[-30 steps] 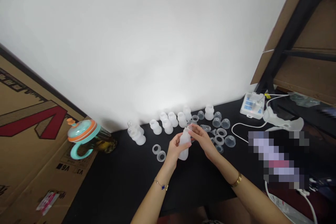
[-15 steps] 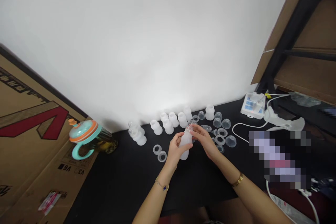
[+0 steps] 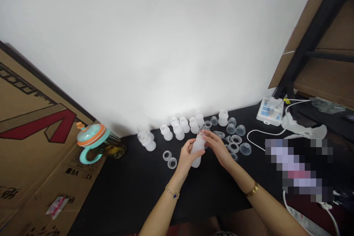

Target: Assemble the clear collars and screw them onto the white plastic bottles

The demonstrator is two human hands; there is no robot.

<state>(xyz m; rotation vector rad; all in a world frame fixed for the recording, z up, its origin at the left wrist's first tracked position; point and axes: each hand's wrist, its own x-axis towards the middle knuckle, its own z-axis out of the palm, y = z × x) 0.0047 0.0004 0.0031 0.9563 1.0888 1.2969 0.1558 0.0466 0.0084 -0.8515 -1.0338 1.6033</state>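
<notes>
A frosted white baby bottle [image 3: 197,155] leans slightly in front of me, its top pointing away. My left hand [image 3: 186,156] is wrapped around its body. At the bottle's mouth, my right hand [image 3: 217,145] pinches a clear top piece [image 3: 201,133], partly hidden by its fingers. Two translucent rings [image 3: 172,162] lie left of my left hand. Clear domed caps [image 3: 245,149] and more rings [image 3: 233,147] are spread to the right of my right hand. Behind are several open white bottles [image 3: 179,132].
Two bottles with clear tops [image 3: 149,143] stand at the left on the black table [image 3: 124,188]. A teal-lidded jug [image 3: 95,140] is beside the cardboard box [image 3: 35,118]. On the right are a power strip in a white case [image 3: 270,111], a white cable [image 3: 256,131] and a blurred-out item.
The whole view has shifted slightly, so things appear a little further right. Both hands keep their hold on the bottle and its top, with hardly any visible movement.
</notes>
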